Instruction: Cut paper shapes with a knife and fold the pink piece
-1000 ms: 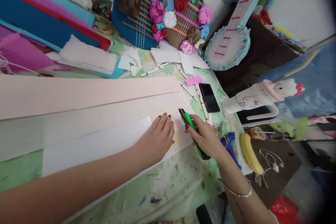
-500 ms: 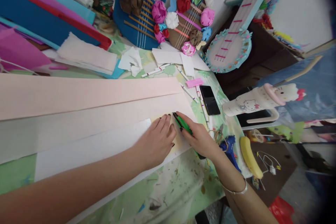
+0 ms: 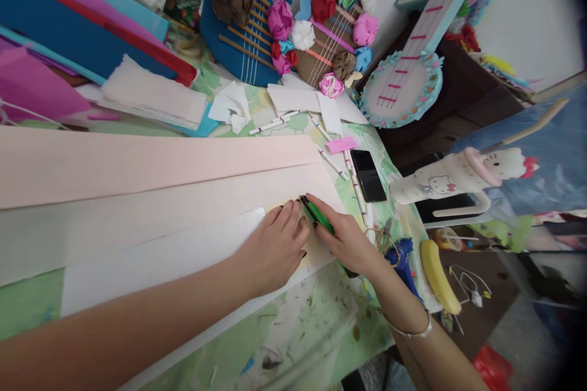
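Slim green-and-black utility cutter (image 3: 324,220) at the fingertips of a hand on a broad, pale pink-white paper sheet (image 3: 275,184).
The right hand (image 3: 346,241) is closed around the cutter; the left hand (image 3: 275,250) lies palm-down, fingers close together, gripping nothing, its wrist crossing a smooth white paper sheet (image 3: 183,253). Progress appears slight: the tool is in position, but no cut is discernible near its partly hidden tip, and the visible paper there seems whole. One second earlier the cutter stood apart from the left hand, which has scarcely shifted.
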Available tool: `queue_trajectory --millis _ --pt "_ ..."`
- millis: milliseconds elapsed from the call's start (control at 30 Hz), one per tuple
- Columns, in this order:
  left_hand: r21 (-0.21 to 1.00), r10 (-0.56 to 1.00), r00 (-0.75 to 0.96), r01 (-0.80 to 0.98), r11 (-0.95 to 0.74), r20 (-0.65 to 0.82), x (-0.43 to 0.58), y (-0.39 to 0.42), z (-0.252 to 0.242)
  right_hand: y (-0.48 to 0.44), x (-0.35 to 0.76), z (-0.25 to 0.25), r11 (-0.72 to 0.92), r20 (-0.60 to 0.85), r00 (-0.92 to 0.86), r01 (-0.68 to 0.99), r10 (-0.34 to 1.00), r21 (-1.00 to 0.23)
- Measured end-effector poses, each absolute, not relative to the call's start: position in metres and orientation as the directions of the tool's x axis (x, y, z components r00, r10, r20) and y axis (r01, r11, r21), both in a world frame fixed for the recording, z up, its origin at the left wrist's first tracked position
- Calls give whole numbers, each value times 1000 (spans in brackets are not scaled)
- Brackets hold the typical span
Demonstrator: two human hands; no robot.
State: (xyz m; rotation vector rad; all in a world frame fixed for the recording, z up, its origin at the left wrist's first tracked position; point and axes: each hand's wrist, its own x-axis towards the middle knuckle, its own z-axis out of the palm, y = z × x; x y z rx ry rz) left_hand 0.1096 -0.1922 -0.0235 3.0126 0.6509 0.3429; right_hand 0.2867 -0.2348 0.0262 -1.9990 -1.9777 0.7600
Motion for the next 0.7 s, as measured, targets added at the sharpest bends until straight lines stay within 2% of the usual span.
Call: queue_trajectory --millis 267,700 --pt "93 413 885 403 -911 215 110 -191 -26 -234 285 27 -60 -224 -62 864 973 -501" --pt "77 420 883 414 -907 209 110 -192 -29 -228 279 34 -137 -320 -8 894 948 -427"
